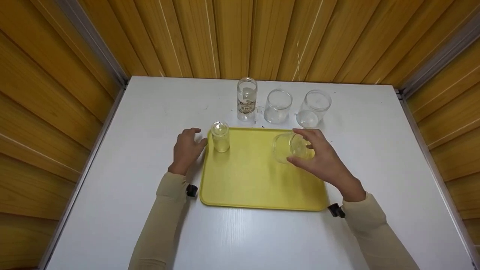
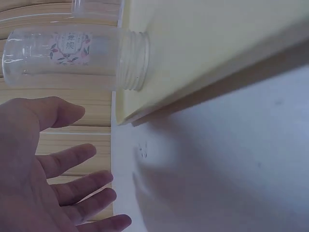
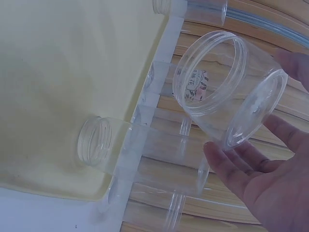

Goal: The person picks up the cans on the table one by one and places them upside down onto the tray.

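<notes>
One clear jar (image 3: 231, 92), tilted, gripped by right hand (image 1: 320, 157) over tray (image 1: 258, 180); left hand (image 1: 187, 150) relaxed, free, beside upturned bottle (image 1: 221, 139).

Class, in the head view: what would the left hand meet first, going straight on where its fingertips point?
The left hand would probably meet the upside-down clear bottle, though depth is unclear and the yellow tray might come first.

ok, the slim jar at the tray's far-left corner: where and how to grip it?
Probably round mid-body, from the left. The slim jar stands mouth down on the yellow tray, so its threaded neck is low by the tray surface, while the straight wall above gives fingers and thumb opposite sides. The left hand is already on that side.
</notes>
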{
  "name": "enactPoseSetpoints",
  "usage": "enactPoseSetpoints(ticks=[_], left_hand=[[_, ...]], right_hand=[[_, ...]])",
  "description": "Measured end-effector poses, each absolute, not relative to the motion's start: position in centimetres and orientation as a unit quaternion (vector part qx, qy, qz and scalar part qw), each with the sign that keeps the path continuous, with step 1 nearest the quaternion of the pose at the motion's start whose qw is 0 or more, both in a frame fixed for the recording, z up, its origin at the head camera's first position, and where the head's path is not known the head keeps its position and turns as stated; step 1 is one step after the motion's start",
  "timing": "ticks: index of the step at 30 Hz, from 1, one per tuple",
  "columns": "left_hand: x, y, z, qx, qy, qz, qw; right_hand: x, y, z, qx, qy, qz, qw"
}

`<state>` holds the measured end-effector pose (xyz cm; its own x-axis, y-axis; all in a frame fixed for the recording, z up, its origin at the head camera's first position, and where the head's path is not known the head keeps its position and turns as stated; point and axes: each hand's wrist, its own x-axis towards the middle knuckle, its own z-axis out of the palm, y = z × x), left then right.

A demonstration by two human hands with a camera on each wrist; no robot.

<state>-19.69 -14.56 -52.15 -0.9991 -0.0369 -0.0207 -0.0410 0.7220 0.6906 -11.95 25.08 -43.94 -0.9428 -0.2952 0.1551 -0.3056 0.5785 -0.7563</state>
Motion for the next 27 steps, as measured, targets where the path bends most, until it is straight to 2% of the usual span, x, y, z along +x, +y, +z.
enactPoseSetpoints(ticks=[14,27], left_hand=[[-20.5,-14.2,-53.2,0.019,0.952,0.304,0.012],[-20.4,-14.0,-53.7,0.047,0.961,0.274,0.008]], right_hand=[[-11.0,25.0,-43.2,0.199,-0.926,0.319,0.016],[-9.8,24.8,-42.4,0.226,-0.932,0.283,-0.012]])
